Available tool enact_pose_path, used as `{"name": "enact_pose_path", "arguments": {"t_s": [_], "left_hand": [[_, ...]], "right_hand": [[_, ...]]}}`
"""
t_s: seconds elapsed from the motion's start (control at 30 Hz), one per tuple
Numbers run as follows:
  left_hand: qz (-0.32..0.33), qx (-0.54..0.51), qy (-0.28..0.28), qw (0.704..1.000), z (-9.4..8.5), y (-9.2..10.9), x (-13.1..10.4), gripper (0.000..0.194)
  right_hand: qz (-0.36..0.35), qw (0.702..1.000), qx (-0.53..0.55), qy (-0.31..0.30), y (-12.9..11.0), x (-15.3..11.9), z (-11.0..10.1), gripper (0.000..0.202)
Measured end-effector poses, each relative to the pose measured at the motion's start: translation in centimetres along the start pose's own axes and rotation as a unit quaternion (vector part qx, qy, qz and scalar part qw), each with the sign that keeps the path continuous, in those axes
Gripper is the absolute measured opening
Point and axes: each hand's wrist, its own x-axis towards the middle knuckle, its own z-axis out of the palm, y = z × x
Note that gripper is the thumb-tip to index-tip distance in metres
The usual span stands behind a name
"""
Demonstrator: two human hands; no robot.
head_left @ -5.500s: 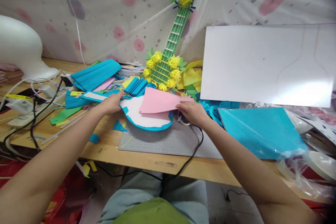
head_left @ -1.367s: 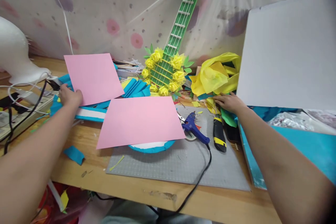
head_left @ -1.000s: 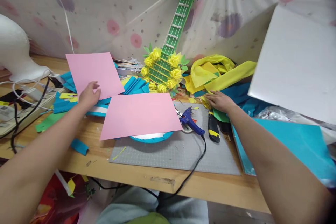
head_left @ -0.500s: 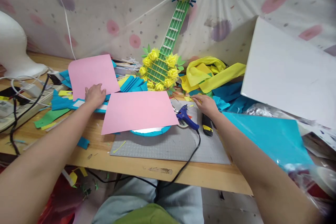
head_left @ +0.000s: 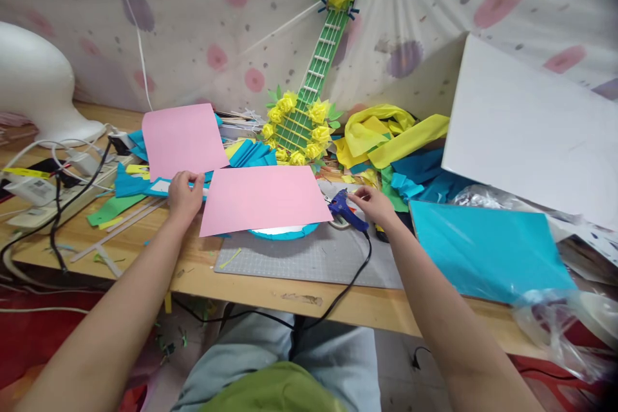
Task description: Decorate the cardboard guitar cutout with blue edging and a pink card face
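My left hand [head_left: 186, 198] is closed over a blue-edged white strip [head_left: 160, 187], just below a curled pink sheet [head_left: 186, 141]. A second pink sheet [head_left: 265, 201] lies between my hands and covers most of a blue-rimmed white round piece [head_left: 284, 232]. My right hand [head_left: 374, 206] has thumb and fingers pinched together beside a blue hot glue gun [head_left: 344, 209]. What is in the pinch, if anything, is too small to make out. Under my right wrist a black and yellow cutter [head_left: 381, 234] is mostly hidden.
A green paper guitar [head_left: 309, 87] with yellow flowers leans at the back. Yellow crepe paper [head_left: 381, 132], a blue sheet [head_left: 487, 248] and a white board [head_left: 526, 141] lie right. Left are a power strip [head_left: 62, 206] and a white foam head [head_left: 38, 87]. The glue gun's cord crosses the grey mat [head_left: 270, 267].
My left hand has come off the curled pink sheet, down onto the blue-edged strip. My right hand has moved left and nearer, to the glue gun. The view has shifted slightly.
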Motion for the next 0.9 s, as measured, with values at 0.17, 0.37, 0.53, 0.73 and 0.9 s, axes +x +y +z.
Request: {"name": "enact_pose_path", "arguments": {"t_s": [0.17,0.37,0.53,0.73,0.9], "left_hand": [[0.028,-0.003,-0.015,0.999,-0.9,-0.8,-2.3,0.026],[0.096,0.007,-0.068,0.993,0.1,-0.9,-2.8,0.038],[0.122,0.013,-0.045,0.991,1.2,-1.5,-2.6,0.055],[0.141,0.031,-0.083,0.986,1.3,-1.7,-2.6,0.062],[0.159,0.071,-0.112,0.978,1.4,-1.4,-2.7,0.057]], "right_hand": [[-0.066,0.992,-0.092,-0.059,0.4,-2.0,0.9,0.043],[-0.04,0.994,-0.099,-0.038,1.4,-2.9,2.9,0.037],[-0.027,0.993,-0.048,0.101,1.7,-3.6,4.3,0.041],[0.014,0.986,-0.023,0.164,2.1,-3.2,4.8,0.042],[0.055,0.983,-0.028,0.173,2.3,-3.0,5.0,0.045]]}}
